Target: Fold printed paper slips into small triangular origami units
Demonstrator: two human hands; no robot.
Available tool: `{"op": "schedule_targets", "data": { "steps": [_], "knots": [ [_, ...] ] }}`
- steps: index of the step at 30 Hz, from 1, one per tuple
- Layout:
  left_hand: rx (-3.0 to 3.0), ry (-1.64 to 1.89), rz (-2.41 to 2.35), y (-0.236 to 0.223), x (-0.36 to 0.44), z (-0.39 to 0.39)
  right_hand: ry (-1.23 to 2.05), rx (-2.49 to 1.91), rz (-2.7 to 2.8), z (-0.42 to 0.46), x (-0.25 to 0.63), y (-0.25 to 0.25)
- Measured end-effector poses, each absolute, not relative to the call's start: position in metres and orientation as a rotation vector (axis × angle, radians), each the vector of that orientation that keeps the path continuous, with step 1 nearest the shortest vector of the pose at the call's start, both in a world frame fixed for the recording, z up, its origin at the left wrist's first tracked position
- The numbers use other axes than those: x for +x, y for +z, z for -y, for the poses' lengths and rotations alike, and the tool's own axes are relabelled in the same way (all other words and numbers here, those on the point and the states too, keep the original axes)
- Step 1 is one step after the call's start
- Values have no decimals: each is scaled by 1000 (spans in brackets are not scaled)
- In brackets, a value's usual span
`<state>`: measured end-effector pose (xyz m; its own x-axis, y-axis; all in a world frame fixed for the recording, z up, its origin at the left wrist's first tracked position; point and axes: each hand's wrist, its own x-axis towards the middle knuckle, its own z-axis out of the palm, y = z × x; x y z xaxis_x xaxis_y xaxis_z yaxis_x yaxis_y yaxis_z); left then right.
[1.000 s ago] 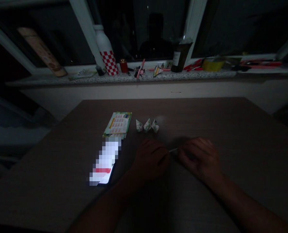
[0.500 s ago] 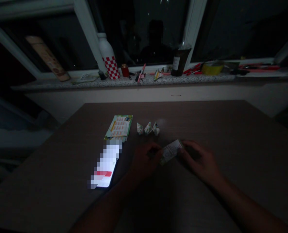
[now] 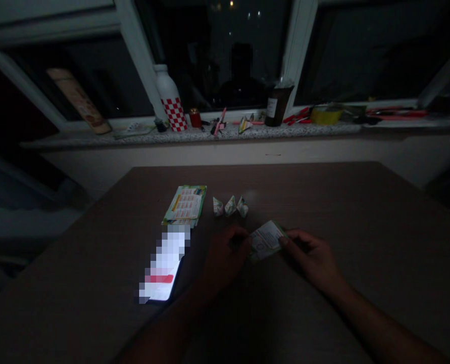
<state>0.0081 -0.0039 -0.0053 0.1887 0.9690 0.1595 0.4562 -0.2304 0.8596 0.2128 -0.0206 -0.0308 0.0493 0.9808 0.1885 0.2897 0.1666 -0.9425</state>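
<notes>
Printed paper (image 3: 268,241) pinched at both ends, to the right of the phone (image 3: 162,290).

The left hand (image 3: 227,253), on the paper's phone side, grips one end between thumb and forefinger, in deep shadow; the right hand (image 3: 315,258), on the side away from the phone, presses its thumb on top with fingers behind. Both touch it, so neither is nearer. Its long axis slants up and away from the phone, towards the right hand. It looks white with grey print and green edging, too dim to read.
</notes>
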Motion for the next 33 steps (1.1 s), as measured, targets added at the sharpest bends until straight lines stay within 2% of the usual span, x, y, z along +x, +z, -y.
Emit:
{"op": "schedule_targets", "data": {
  "steps": [9, 33],
  "knots": [
    [1831, 966, -1339, -10, 9, 5, 1156, -1250, 1226, 19, 211, -30],
    [2289, 777, -1376, -19, 12, 12, 1292, -1211, 1115, 19, 207, -27]
  ]
}}
